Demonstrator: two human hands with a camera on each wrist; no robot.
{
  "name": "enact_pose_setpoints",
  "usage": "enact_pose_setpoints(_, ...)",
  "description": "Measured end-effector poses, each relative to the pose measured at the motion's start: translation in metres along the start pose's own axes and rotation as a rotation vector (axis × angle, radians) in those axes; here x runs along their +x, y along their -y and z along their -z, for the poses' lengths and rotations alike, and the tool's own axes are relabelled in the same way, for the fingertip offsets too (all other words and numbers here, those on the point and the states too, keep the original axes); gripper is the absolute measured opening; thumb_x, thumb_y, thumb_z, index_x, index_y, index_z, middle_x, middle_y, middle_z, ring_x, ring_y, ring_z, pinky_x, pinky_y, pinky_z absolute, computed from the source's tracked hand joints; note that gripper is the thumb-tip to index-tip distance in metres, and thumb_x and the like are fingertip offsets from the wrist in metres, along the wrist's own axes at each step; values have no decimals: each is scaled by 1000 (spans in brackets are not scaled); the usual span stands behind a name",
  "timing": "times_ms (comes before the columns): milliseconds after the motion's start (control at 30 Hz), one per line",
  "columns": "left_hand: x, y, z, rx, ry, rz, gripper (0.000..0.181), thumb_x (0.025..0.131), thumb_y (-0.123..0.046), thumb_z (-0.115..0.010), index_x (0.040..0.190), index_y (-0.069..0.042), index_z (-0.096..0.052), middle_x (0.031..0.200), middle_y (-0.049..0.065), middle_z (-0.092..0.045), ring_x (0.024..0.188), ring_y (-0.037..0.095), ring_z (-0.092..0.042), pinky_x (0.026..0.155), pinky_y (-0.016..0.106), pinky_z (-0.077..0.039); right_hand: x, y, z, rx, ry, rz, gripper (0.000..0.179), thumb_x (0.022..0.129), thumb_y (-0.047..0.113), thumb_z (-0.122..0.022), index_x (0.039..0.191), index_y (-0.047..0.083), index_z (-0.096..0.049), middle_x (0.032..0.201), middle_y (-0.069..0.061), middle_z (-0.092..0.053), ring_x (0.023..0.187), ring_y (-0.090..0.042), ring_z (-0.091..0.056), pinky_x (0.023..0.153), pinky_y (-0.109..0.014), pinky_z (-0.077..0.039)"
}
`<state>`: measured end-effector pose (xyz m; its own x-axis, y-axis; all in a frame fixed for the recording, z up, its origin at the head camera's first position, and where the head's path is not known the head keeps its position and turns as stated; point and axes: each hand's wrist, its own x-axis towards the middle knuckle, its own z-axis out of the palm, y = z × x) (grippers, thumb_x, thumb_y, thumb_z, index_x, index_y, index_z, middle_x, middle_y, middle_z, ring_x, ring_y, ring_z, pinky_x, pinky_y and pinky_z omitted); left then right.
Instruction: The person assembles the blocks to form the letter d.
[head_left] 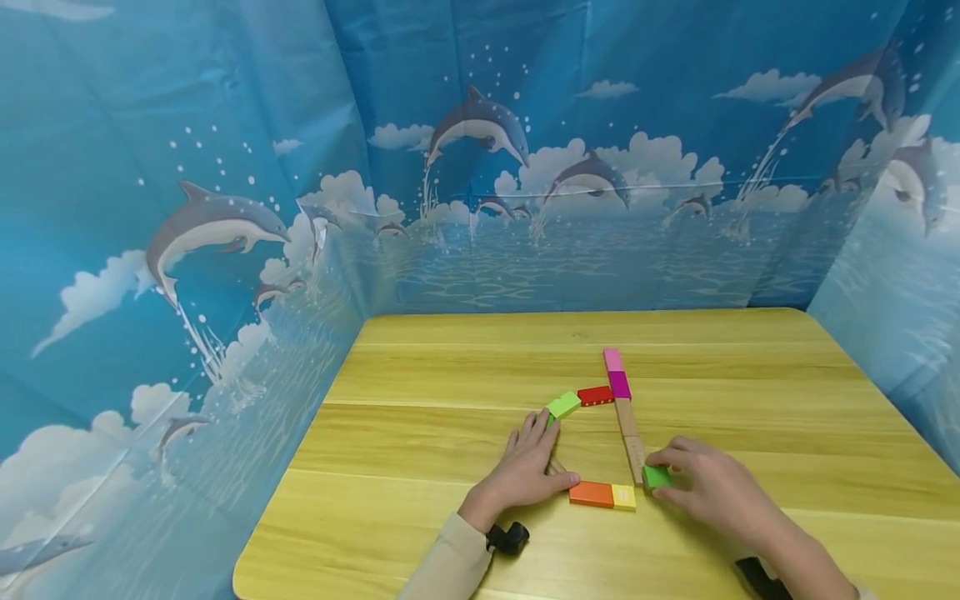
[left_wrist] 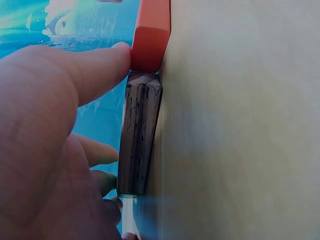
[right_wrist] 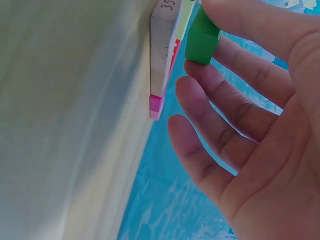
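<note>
My right hand (head_left: 716,487) pinches a small green block (right_wrist: 202,40) between thumb and fingertips. In the head view the green block sits beside the lower end of a line of two plain wooden blocks (head_left: 630,437), right of the yellow block (head_left: 624,497). My left hand (head_left: 521,473) lies over the left side of the block outline, fingers extended, with its fingertips at a light green block (head_left: 564,405). Its thumb touches the orange block (left_wrist: 151,40), near the joint with a dark-streaked wooden block (left_wrist: 140,135). Part of the wooden block is hidden under the palm in the head view.
A magenta block (head_left: 619,385) and a pink block (head_left: 612,360) extend the wooden line towards the back. One red block (head_left: 596,396) joins that line to the light green one. Behind the wooden table (head_left: 420,375) hangs a blue dolphin curtain (head_left: 480,250).
</note>
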<state>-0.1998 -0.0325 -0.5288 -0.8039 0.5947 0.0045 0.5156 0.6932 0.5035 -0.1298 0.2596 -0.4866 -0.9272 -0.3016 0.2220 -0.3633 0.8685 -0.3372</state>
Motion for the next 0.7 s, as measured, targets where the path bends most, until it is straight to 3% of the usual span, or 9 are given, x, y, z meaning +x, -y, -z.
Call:
enact_pose_setpoints(367,1,0,-1,-7,2,-1,92,97,-61,-54,162,-8,-16,168,11,-1,153,27,4,120,54,-7,-7,3,-9,64,45,40,36,74,29,-89,107,29,-75,94,20,-56,70,2,-46,59,-24,-43)
enact_pose_setpoints(700,2,0,-1,6,4,-2,91,97,-59,-55,162,-9,-16,168,11,-1,153,27,4,120,53,-7,-5,7,-15,47,48,32,34,73,29,-90,104,31,-75,85,19,-51,68,4,-44,54,-22,-38)
